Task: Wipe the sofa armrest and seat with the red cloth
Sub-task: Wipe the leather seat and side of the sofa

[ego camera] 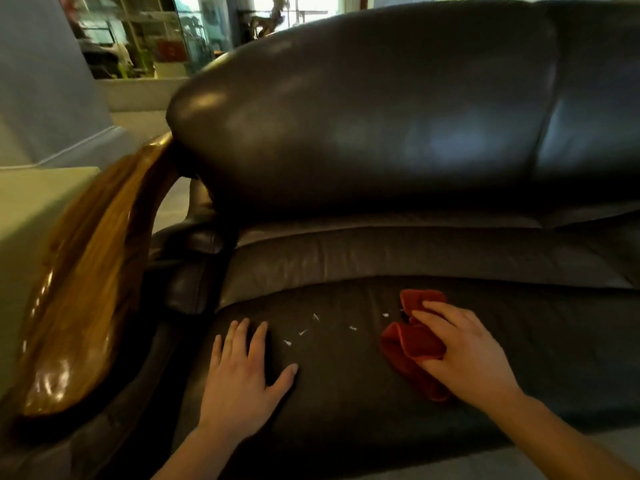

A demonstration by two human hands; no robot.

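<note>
A dark leather sofa fills the view, its seat cushion (346, 393) low in the middle. The glossy wooden armrest (86, 282) runs along the left side. My right hand (474, 355) presses on a crumpled red cloth (412, 344) lying on the seat, fingers curled over it. My left hand (242, 382) rests flat on the seat with fingers spread, holding nothing. Several small white scraps (304, 331) lie on the cushion between my two hands.
The padded sofa backrest (363, 116) rises behind the seat. A pale side table or block (31, 209) stands left of the armrest. Shelves and a bright window sit far behind the sofa.
</note>
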